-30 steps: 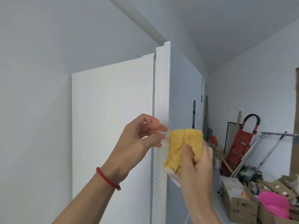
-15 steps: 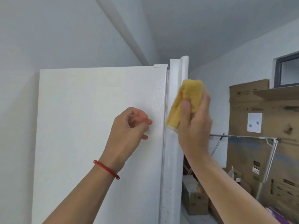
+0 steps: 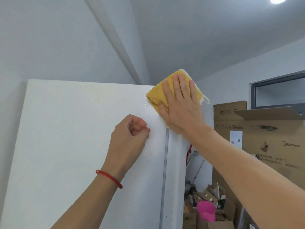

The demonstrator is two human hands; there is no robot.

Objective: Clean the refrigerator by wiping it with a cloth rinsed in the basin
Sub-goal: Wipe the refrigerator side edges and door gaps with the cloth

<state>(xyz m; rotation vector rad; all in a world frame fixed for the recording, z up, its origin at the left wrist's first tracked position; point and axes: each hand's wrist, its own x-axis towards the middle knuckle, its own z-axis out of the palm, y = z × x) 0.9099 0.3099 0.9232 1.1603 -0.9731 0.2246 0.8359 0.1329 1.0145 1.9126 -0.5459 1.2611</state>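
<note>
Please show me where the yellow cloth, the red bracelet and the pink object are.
yellow cloth [image 3: 158,95]: head view, bare part left of the fingers.
red bracelet [image 3: 109,178]: head view, middle of the band.
pink object [image 3: 207,211]: head view, its centre.

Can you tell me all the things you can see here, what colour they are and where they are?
refrigerator: one, white, left and centre, seen from its side
cloth: one, yellow, pressed on the refrigerator's top right corner
cardboard boxes: several, brown, right side and lower right
pink thing: one, bright pink, among the boxes at the bottom; blurred
window: one, dark frame, upper right wall
ceiling light: one, white, top right
bracelet: one, red, on the left wrist
left hand: fingers curled, holding nothing, beside the refrigerator's side
right hand: flat, fingers straight, pressing the cloth
</note>
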